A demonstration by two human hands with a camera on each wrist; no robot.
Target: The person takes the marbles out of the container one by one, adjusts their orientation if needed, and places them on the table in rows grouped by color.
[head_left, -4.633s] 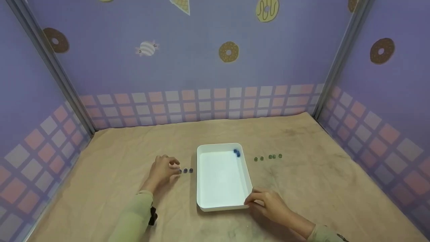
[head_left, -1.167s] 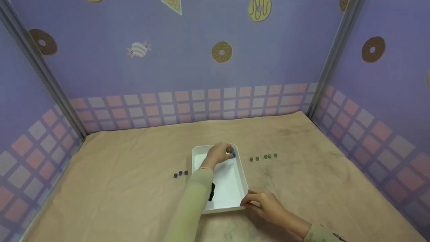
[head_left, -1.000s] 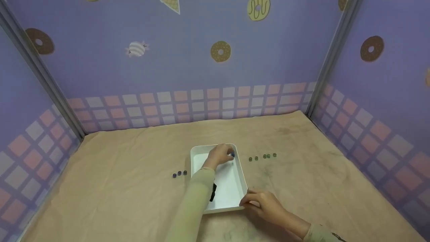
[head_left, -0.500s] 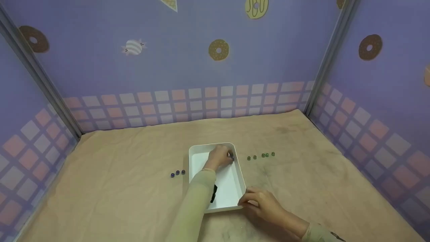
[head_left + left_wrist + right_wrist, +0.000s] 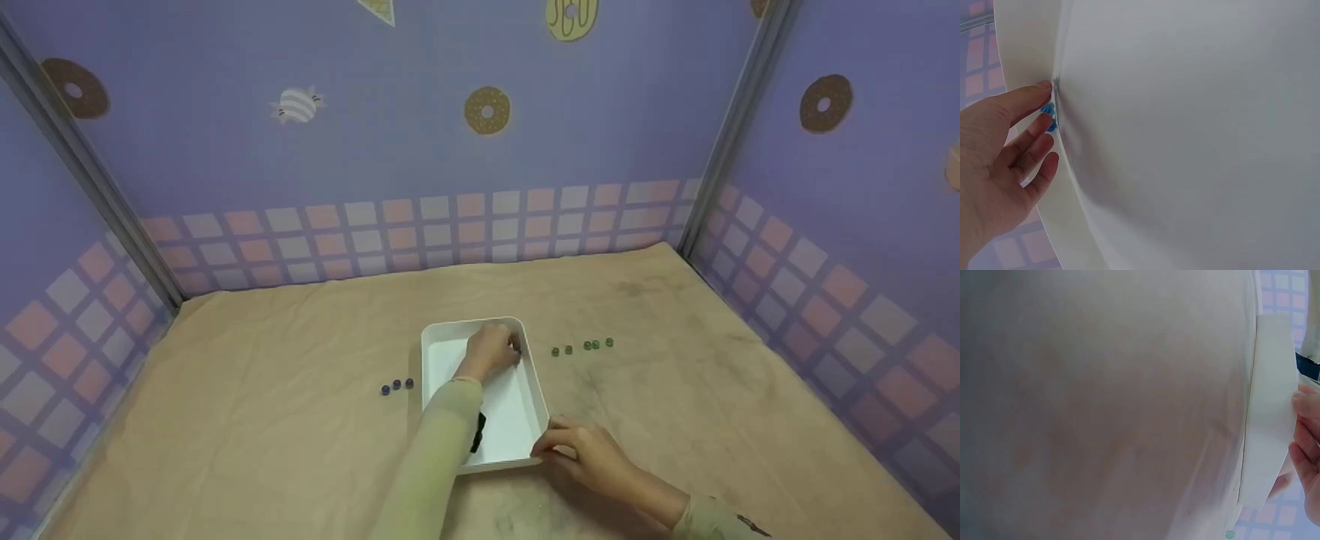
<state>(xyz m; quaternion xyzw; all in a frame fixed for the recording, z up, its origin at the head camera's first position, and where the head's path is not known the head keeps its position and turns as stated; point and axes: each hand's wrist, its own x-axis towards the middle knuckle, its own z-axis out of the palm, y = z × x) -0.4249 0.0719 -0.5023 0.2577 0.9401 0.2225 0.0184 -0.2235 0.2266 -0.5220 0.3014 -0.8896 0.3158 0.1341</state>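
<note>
A white rectangular tray [image 5: 504,420] lies in the middle of the table. My left hand [image 5: 489,351] reaches into its far right corner, hiding most of what lies there. In the left wrist view, thumb and index finger of the left hand [image 5: 1013,146] close about a small blue marble [image 5: 1047,108], beside the tray wall. A second blue marble [image 5: 1051,125] shows partly behind the fingers. My right hand [image 5: 589,454] pinches the tray's near right corner. Left of the tray sit three dark blue marbles [image 5: 397,384]; to its right runs a row of several green marbles [image 5: 587,346].
A beige cloth [image 5: 300,337] covers the table. Purple patterned walls [image 5: 375,142] stand at the back and both sides, with grey metal posts [image 5: 720,135] at the corners. In the right wrist view, the left arm's dark band [image 5: 1309,367] shows beyond the tray.
My left hand has gone from the blue marbles on the left into the tray's far right corner, then slid slightly nearer along its wall. The right hand stays on the tray corner.
</note>
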